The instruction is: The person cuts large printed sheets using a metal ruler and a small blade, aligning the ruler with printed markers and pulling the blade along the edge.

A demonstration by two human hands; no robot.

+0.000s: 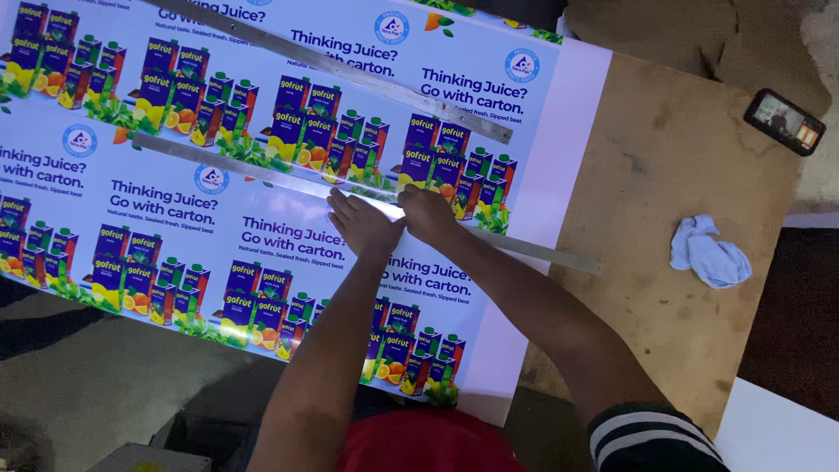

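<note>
Both hands sit side by side on a long steel ruler (262, 170) that runs slantwise over a glossy printed sheet (288, 240) of repeated juice-carton pictures. Left hand (361, 223): palm down, fingers spread flat, tips pressing the ruler's near edge. Right hand (430, 214): just beside the left, fingers curled together on the ruler; whether they pinch anything, cannot tell. Beyond the fingertips lies a second steel ruler (350, 70), well apart. Off to the right-hand side, on the bare brown board (664, 227): a crumpled pale-blue cloth (710, 253), and a phone (784, 121) further off.
</note>
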